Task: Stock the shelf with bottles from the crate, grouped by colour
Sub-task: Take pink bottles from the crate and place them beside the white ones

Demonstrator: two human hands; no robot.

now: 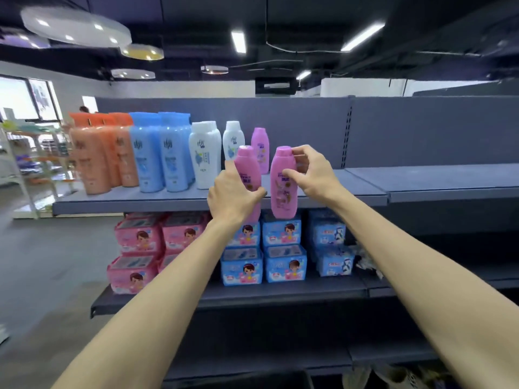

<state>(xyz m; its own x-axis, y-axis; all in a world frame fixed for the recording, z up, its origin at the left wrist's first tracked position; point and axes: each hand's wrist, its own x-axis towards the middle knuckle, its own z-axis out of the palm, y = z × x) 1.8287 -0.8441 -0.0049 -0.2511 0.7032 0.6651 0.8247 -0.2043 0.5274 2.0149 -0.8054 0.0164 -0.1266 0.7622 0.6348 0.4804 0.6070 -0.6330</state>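
My left hand point(233, 196) grips a pink bottle point(248, 171) in front of the upper grey shelf point(174, 196). My right hand point(311, 171) holds a second pink bottle point(283, 189) by its upper part, thumb on the label and fingers at the cap. Both bottles hang upright at the shelf's front edge, their bases below the shelf lip. A third pink bottle point(259, 148) stands further back on the shelf. To its left stand white bottles point(205, 154), blue bottles point(160, 153) and orange bottles point(98, 153), grouped by colour. The crate is barely in view at the bottom.
The shelf's right half point(435, 181) holds nothing. On the shelf below sit pink packs point(137, 248) and blue packs point(264, 251). A dark bin edge point(252, 380) shows at the bottom. Another rack point(33, 164) stands far left across the aisle.
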